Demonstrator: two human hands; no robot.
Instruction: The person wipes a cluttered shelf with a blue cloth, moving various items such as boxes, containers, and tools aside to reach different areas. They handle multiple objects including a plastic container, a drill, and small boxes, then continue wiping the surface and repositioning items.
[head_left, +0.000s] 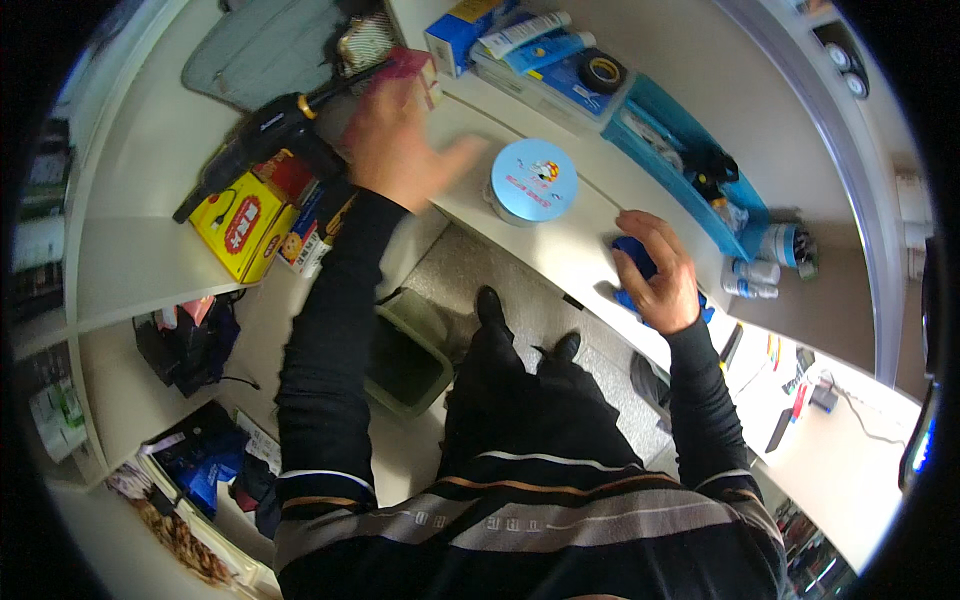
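Observation:
My left hand [395,150], blurred by motion with thumb spread, reaches over the counter beside a pink box [422,68], partly behind its fingers. A black gun-like tool [275,130] lies left of it, on a yellow box [235,235]. A round tin [530,182] with a light blue printed lid stands between my hands. My right hand [655,275], thumb apart from loosely bent fingers, rests at a dark blue crumpled item [630,250], too covered to identify.
A teal tray [740,215] and a plastic case with tubes and black tape [603,72] line the counter [530,240]'s back. A grey-green bin [420,390] is on the floor by my legs. Shelving [130,260] with bags is at left, a lit desk [840,470] at right.

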